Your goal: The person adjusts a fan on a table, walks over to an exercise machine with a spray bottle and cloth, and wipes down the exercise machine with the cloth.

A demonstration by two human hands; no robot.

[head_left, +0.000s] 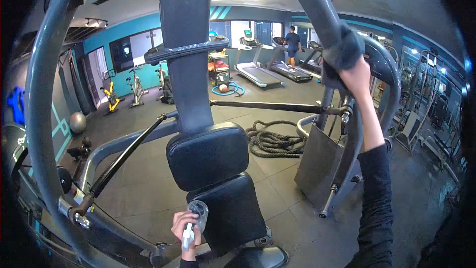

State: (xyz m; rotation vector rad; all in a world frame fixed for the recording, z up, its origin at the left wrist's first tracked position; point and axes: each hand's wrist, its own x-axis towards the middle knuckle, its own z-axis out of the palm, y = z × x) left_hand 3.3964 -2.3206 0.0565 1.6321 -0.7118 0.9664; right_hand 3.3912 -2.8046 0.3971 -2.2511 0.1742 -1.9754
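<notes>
My left hand [184,227] is wrapped round a clear spray bottle [200,214] with a white trigger head, in front of the lower black pad [228,213] of an exercise machine. Raised at the upper right, my right hand [356,77] presses a dark cloth [344,52] against the machine's thick grey frame tube [317,5]. The cloth hides part of the fingers. Above the lower pad sits a black backrest pad [208,156], fixed to a wide grey upright [186,25].
Frame tubes arch on the left [37,94] and right of the machine. Behind it lie a coiled black rope [275,141] and treadmills [257,72], one with a person [292,44] on it. Exercise bikes [136,87] and a grey ball [78,122] are at the left.
</notes>
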